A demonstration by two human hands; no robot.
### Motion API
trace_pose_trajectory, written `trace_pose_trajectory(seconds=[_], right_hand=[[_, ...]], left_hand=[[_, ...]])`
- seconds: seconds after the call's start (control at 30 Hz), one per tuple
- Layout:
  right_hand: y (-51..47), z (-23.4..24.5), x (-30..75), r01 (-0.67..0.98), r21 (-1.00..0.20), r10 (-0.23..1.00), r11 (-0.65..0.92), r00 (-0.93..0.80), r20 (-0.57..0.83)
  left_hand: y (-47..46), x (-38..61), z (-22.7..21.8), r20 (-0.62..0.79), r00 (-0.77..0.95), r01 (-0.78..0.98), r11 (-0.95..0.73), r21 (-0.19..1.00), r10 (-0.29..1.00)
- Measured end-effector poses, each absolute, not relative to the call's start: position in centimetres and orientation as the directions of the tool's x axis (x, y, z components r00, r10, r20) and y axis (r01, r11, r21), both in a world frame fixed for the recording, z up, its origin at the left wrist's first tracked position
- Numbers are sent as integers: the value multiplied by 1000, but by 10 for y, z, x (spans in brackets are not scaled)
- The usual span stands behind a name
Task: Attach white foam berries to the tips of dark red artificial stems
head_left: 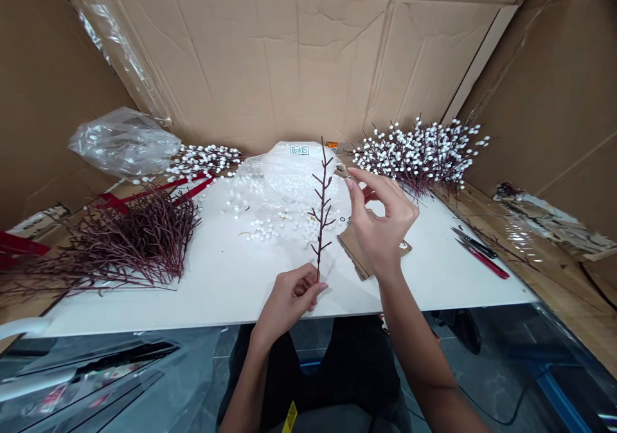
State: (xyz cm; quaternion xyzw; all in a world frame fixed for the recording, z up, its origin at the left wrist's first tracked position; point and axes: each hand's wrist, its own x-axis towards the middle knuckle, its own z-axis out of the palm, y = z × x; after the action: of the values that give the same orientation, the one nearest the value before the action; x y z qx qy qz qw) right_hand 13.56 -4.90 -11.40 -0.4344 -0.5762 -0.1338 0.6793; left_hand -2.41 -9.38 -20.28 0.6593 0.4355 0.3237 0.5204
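Note:
My left hand (295, 297) pinches the lower end of a bare dark-brown artificial twig (322, 211), which stands upright with short side shoots. My right hand (383, 218) is raised to the right of the twig's upper part, thumb and forefinger closed on a small brown scrap (342, 171) that looks like cardboard. The scrap is near the twig, but I cannot tell whether they touch. Loose white foam balls (264, 229) lie scattered on the white table behind the twig. Below my right hand rests a flat piece of cardboard (354, 253), partly covered by the hand and wrist.
A heap of bare twigs (139, 240) with red ribbon (193, 189) lies left. Twigs with white berries (424, 150) are piled back right, and more (205, 160) back left beside a clear plastic bag (125, 141). Scissors (482, 258) lie right. Cardboard walls (270, 54) surround the table.

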Motion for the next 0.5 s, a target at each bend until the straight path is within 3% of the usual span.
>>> trace_pose_trajectory(seconds=[0.17,0.5], right_hand=[[-46,-116,134,711,-422,369,563,241,898],[-48,-105,137,630,-513,299,583,420,857]], left_hand=[[-93,-24,-204,-20,421,233,-87,968,907],[-92,-25,-205,-25,426,232,-83,969,905]])
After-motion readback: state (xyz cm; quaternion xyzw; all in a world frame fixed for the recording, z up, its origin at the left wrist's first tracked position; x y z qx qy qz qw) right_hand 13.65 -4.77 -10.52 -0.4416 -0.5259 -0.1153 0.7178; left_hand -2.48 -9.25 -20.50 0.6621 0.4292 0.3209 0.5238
